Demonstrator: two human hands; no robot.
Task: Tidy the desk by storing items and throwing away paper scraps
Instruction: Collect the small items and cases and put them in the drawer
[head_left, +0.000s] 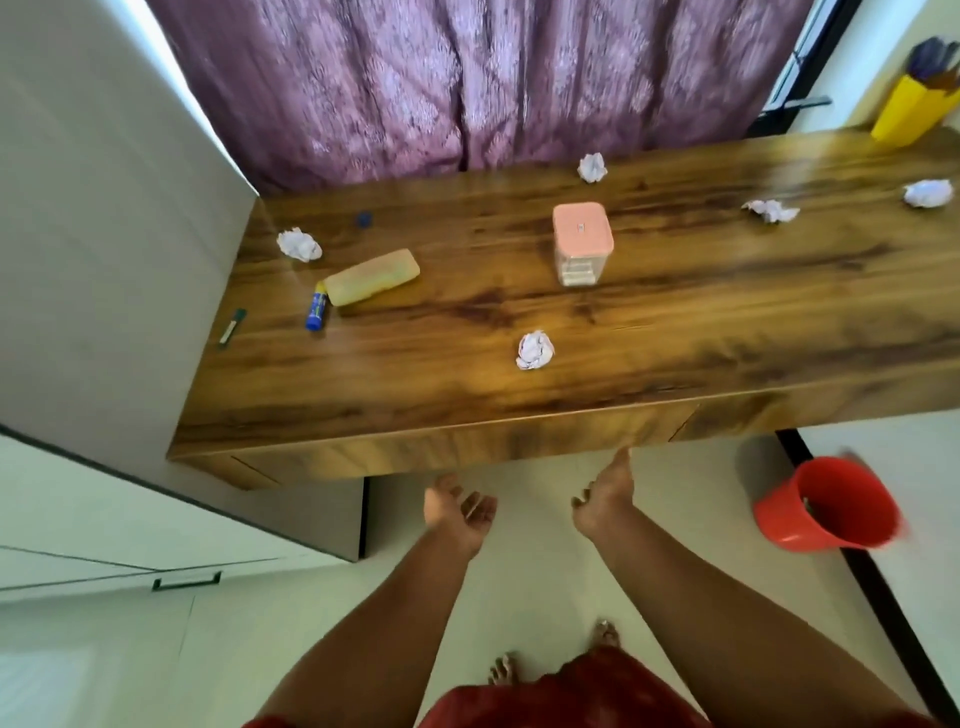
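Several crumpled white paper scraps lie on the wooden desk (675, 332): one near the front (534, 351), one at the left (298, 245), one at the back (592, 167), others at the right (771, 210) (929, 193). A clear container with a pink lid (582, 241) stands mid-desk. A yellow pencil case (373, 276), a blue glue stick (316, 310), a green marker (231, 327) and a small blue cap (364, 219) lie at the left. My left hand (457, 512) and right hand (605, 499) hang open and empty below the desk's front edge.
A red bucket (831, 506) stands on the floor at the right, under the desk's edge. A yellow holder (909, 109) sits at the far right corner. A grey cabinet (104, 234) flanks the desk's left; a purple curtain (467, 78) hangs behind.
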